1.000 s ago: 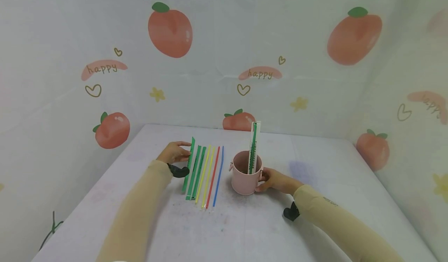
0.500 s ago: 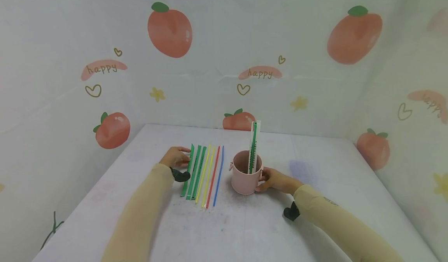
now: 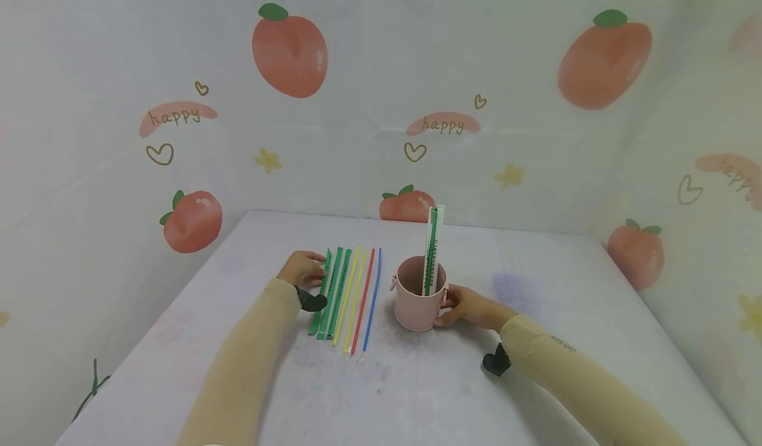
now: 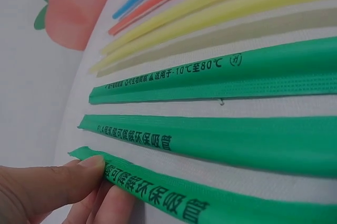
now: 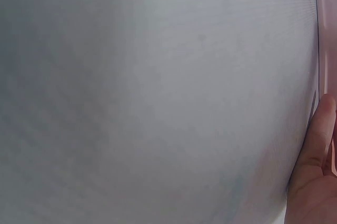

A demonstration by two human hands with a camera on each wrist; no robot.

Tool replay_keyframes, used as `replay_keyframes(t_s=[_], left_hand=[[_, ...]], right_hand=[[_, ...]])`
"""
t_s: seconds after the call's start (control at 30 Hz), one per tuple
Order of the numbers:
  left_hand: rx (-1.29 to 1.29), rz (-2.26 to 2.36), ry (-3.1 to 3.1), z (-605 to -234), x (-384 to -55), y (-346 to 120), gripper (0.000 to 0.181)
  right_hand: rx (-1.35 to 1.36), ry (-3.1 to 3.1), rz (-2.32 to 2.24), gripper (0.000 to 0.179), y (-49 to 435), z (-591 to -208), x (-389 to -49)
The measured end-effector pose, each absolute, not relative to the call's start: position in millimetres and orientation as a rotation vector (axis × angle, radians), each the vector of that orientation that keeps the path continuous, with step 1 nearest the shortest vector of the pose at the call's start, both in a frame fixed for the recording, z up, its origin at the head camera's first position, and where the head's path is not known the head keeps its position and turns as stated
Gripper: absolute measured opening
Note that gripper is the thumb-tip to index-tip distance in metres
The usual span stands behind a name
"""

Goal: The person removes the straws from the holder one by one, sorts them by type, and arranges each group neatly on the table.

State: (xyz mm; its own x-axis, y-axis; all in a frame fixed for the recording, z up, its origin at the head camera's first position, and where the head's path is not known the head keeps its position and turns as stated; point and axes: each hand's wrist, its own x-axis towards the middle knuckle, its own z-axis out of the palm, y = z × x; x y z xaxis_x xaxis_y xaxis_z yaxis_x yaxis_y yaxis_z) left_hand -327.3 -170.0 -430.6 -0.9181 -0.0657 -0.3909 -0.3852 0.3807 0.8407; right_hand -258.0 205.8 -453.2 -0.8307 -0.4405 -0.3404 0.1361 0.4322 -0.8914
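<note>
At the left end of a row of straws, my left hand pinches a green paper-wrapped straw near its far end, thumb on top and fingers beneath. Two more green wrapped straws lie beside it, followed by two yellow straws, a red straw and a blue straw. My right hand grips the right side of a small pink bucket by its ring handle. Inside the bucket, white and green wrapped straws stand upright, leaning on the rim.
A white cloth covers the table, with a purple smudge right of the bucket. Behind it hangs a white curtain printed with fruit and hearts. Black straps hang at both wrists.
My left hand has lowered the green wrapped straw and shifted it slightly nearer, so it now lies in line with the row. The right hand and the bucket have stayed put.
</note>
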Motion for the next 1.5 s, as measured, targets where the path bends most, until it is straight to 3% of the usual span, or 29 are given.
replay_keyframes(t_s=[1.5], left_hand=[[-0.437, 1.568, 2.361, -439, -329, -175, 0.039]], right_hand=[[-0.265, 2.15, -1.403, 0.068, 204, -449, -256]])
